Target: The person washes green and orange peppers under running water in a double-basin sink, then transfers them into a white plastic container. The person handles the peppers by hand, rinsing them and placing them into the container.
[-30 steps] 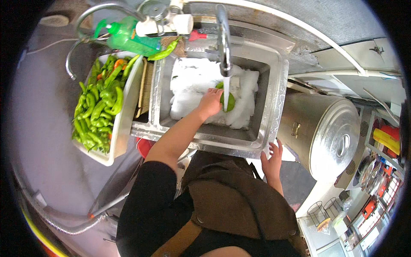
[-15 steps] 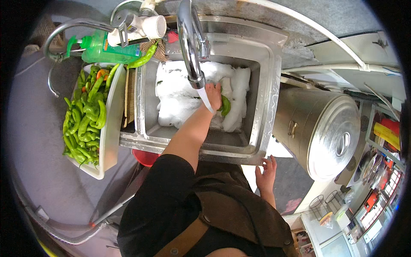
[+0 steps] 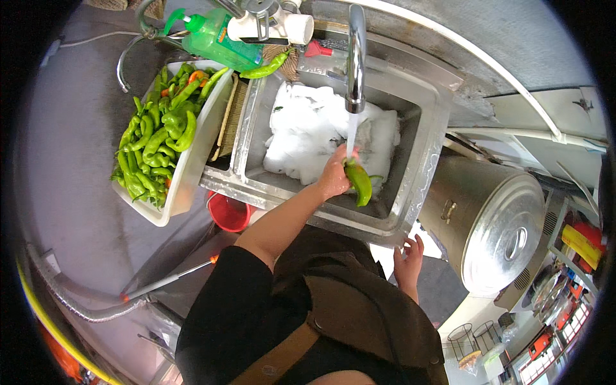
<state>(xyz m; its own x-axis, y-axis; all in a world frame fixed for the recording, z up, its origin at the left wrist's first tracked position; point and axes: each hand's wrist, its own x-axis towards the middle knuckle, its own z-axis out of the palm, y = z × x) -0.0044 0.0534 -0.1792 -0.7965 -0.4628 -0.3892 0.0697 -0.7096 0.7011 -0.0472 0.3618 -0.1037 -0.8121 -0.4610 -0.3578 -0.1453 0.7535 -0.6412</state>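
Observation:
Fingers closed, my left hand (image 3: 334, 174) grips a green pepper (image 3: 360, 185) beneath the running tap (image 3: 356, 61). Water falls onto this hand and the pepper's upper end. Below them, white foam (image 3: 308, 144) fills much of the steel sink (image 3: 431, 141) and hides whatever lies under it. My right hand (image 3: 409, 263) holds nothing, its fingers apart beside the sink's near right corner; whether they touch the rim I cannot tell.
Left of the sink stands a white tub (image 3: 192, 179) heaped with green peppers (image 3: 154, 138). One loose pepper (image 3: 266, 66) lies by a green pump bottle (image 3: 221, 40). A red bucket (image 3: 229, 213) sits below; a large lidded metal pot (image 3: 494, 224) stands at right.
My left hand has lifted out of the foam and come nearer, bringing up the pepper. The whole view has shifted and turned. My right hand stays by the sink corner.

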